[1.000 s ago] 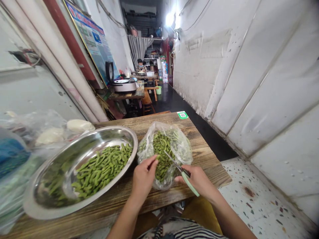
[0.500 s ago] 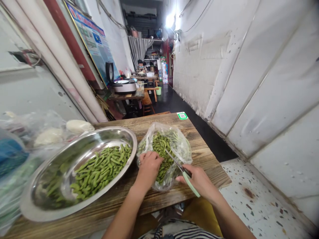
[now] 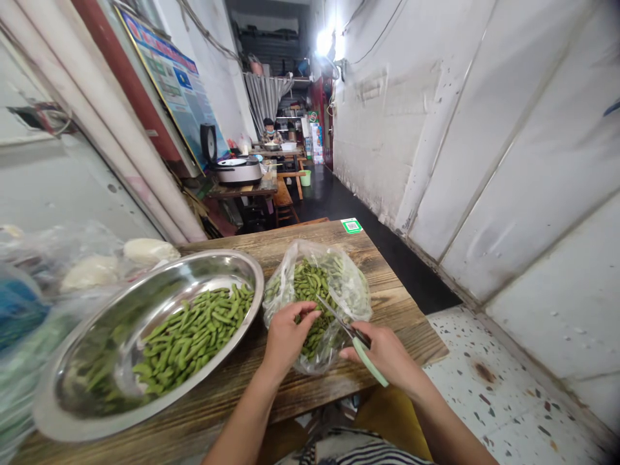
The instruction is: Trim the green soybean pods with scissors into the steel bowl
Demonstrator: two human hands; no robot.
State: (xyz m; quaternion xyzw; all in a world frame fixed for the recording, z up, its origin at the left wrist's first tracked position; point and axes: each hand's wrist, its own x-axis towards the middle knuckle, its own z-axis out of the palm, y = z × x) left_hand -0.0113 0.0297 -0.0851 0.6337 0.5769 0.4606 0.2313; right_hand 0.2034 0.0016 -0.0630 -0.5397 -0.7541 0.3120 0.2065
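A clear plastic bag (image 3: pixel 356 300) lies open on the wooden table, filled with green edamame pods (image 3: pixel 310 281). Over its near side, my left hand (image 3: pixel 289 332) has thumb and fingertips pinched together on an edamame pod, mostly hidden by the fingers. My right hand (image 3: pixel 387 355) is wrapped round the pale green handles of a pair of scissors (image 3: pixel 341 318). Their blades point up and left over the bag, the tips close to my left fingertips. To the left stands a large steel basin (image 3: pixel 145 416) with many more pods heaped in its right part.
Plastic bags (image 3: pixel 92 274) with pale contents crowd the table's left end. A QR-code card (image 3: pixel 351 225) lies at the far corner. Beyond are a rice cooker (image 3: pixel 237 171) with its lid up, a wooden stool (image 3: pixel 285 194) and a seated person (image 3: pixel 270 134). A white wall runs along the right.
My left hand has lifted slightly from among the pods, and its fingers now pinch near the scissor tips. My right hand keeps the scissors almost in place. The view has shifted a little.
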